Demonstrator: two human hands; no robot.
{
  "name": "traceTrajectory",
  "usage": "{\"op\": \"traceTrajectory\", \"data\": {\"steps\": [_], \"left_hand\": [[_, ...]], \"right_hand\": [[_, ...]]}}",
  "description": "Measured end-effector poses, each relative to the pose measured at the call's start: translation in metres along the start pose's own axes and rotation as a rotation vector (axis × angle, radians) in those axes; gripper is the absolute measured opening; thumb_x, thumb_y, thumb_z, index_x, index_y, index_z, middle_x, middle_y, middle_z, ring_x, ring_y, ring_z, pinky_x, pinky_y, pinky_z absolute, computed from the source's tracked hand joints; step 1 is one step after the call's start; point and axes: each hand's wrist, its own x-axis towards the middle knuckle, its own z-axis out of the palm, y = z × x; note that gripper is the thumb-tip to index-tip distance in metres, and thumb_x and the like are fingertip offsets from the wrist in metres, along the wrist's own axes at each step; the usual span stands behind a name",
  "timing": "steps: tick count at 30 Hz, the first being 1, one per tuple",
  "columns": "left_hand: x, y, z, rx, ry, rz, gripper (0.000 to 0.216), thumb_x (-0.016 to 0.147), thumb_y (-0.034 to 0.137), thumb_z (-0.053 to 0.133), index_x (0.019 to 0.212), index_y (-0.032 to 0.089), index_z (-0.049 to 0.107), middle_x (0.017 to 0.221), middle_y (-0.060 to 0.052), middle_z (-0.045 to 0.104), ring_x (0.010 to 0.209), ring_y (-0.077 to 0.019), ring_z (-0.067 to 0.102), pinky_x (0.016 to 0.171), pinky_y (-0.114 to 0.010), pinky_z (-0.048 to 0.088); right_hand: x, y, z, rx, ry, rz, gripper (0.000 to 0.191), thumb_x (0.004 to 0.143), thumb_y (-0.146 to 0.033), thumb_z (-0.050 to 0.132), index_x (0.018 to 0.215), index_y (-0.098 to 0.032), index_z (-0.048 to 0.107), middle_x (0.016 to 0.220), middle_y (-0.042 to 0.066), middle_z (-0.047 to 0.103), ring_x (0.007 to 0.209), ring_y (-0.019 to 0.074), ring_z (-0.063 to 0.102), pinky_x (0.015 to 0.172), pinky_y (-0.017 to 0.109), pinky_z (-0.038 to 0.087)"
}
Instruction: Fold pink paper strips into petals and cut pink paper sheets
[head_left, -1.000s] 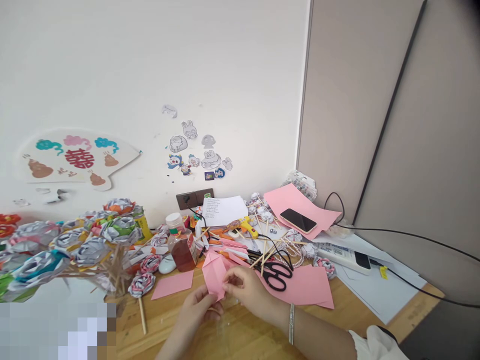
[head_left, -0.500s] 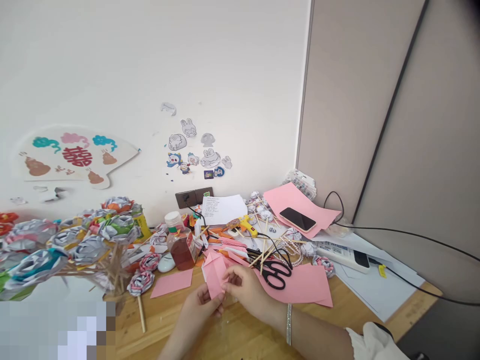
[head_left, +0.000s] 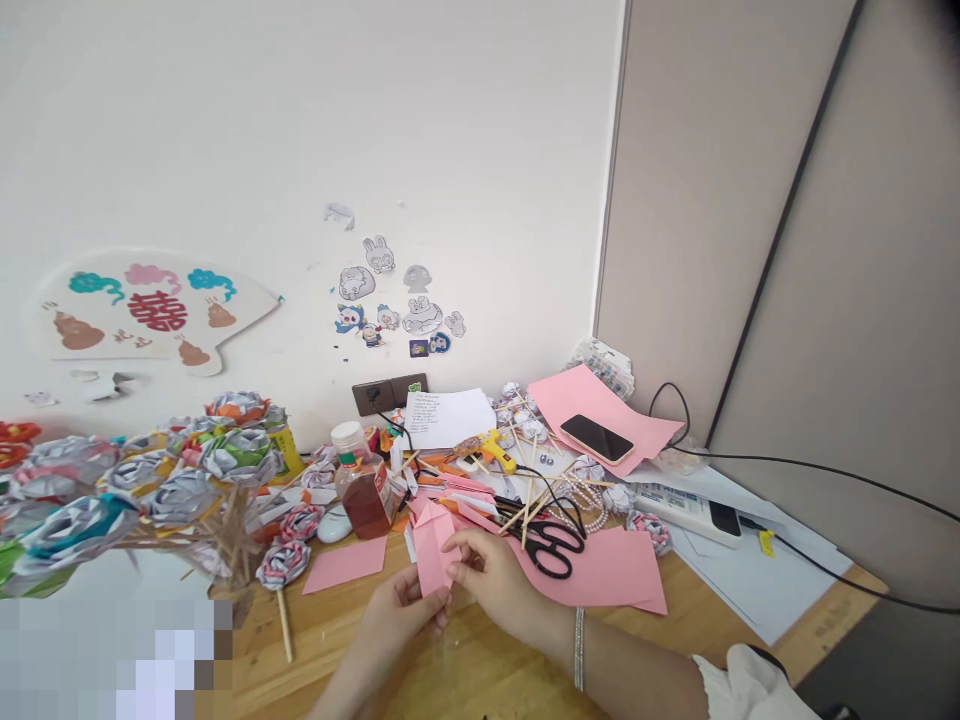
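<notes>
At lower center, my left hand (head_left: 401, 608) grips folded pink paper (head_left: 431, 555) by its base, my right hand (head_left: 491, 578) its right edge, long axis apparently up-frame.

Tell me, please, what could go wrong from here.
The left hand and right hand hold the folded paper; uneven pulling might crease or tear it. The glue gun lies beside the note and could scorch it if hot, which I cannot tell. The scissors lie close to the right hand, which might bump them.

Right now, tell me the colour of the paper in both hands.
Pink; the folded paper shows best in the head view, the only one.
</notes>
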Motion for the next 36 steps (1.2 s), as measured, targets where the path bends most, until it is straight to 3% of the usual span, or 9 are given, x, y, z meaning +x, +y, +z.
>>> {"op": "traceTrajectory", "data": {"steps": [5,15,25,31,36], "left_hand": [[-0.002,0.007,-0.004,-0.083,-0.133,0.027,0.036,0.051,0.034,0.073,0.080,0.015,0.060,0.064,0.000,0.065,0.059,-0.0137,0.056,0.059,-0.025,0.043],[0.004,-0.004,-0.001,0.001,0.034,-0.016,0.034,0.051,0.046,0.069,0.061,0.016,0.056,0.047,0.000,0.063,0.047,-0.0126,0.055,0.049,-0.023,0.042],[0.004,-0.007,-0.002,-0.080,0.028,-0.044,0.036,0.049,0.048,0.070,0.058,0.016,0.056,0.048,0.002,0.062,0.046,-0.0122,0.056,0.049,-0.022,0.042],[0.005,-0.010,-0.004,-0.024,0.021,-0.010,0.036,0.050,0.047,0.069,0.059,0.016,0.054,0.047,0.003,0.060,0.044,-0.0126,0.055,0.047,-0.023,0.042],[0.006,-0.013,-0.005,-0.058,0.037,-0.013,0.038,0.048,0.047,0.071,0.059,0.016,0.052,0.048,0.003,0.061,0.040,-0.0121,0.054,0.043,-0.023,0.040]], "right_hand": [[0.005,-0.001,-0.003,0.061,0.019,0.054,0.018,0.067,-0.017,0.054,0.085,-0.018,0.059,0.071,0.000,0.051,0.064,0.0120,0.049,0.058,0.023,0.041],[-0.001,-0.002,-0.001,0.033,-0.023,0.000,0.017,0.069,-0.018,0.054,0.085,-0.019,0.060,0.073,0.001,0.054,0.068,0.0130,0.051,0.060,0.023,0.040],[0.000,-0.001,0.000,0.116,-0.048,0.019,0.017,0.070,-0.018,0.054,0.086,-0.018,0.059,0.074,0.001,0.053,0.068,0.0125,0.051,0.061,0.023,0.040],[0.004,0.008,0.001,0.116,-0.067,0.005,0.021,0.065,-0.013,0.055,0.085,-0.018,0.059,0.063,-0.003,0.045,0.058,0.0096,0.045,0.054,0.020,0.036],[0.003,0.005,0.000,0.168,-0.125,0.001,0.021,0.071,-0.015,0.050,0.091,-0.019,0.056,0.066,-0.003,0.046,0.059,0.0100,0.046,0.056,0.021,0.036]]}}
